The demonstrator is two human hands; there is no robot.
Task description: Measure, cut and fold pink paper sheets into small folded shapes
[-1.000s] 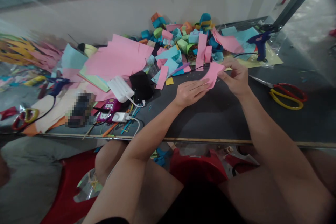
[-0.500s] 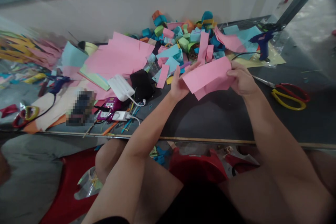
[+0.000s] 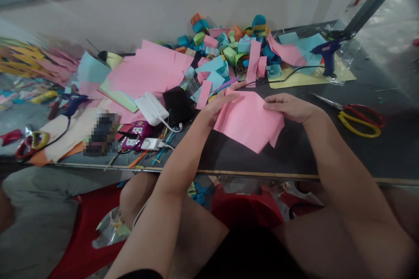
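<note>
A sheet of pink paper, bent and creased, is held up just over the dark tabletop. Its left edge is gripped by my left hand, with the fingers partly behind the paper. My right hand pinches the upper right edge between thumb and fingers. To the right of that hand lie scissors with one red and one yellow handle. Beyond my hands, a pink paper strip leans on a heap of folded paper pieces in blue, green, pink and orange.
A blue glue gun stands at the back right, its cord crossing the table. Large pink sheets, a white power bank, a black pouch and a purple power strip lie to the left. Someone sits at far left.
The pink paper has come down and turned its broad face toward me. My right hand has shifted slightly left and lower; my left hand has moved a little left along the edge.
</note>
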